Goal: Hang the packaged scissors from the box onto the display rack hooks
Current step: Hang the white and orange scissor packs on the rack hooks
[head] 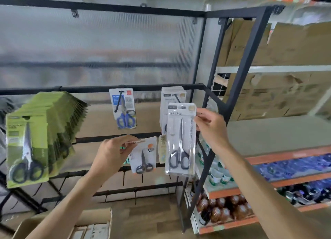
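My right hand [209, 127] pinches the upper right edge of a tall clear pack of black-handled scissors [180, 140], held upright just in front of a stack of like packs [172, 97] hanging on a hook of the black display rack [100, 88]. My left hand [114, 149] grips the top of a small white pack of short black scissors [144, 157], lower and to the left. A blue-handled scissors pack [123, 108] hangs alone on the middle hook. The cardboard box [89, 224] sits below, its contents barely visible.
A thick row of green scissors packs [35, 140] hangs at the left. Several bare hooks jut from the lower rails [136, 190]. To the right stands an orange-edged shelf [279, 185] with bottles [220, 210]. Flattened cardboard [286, 59] leans behind the rack's right post.
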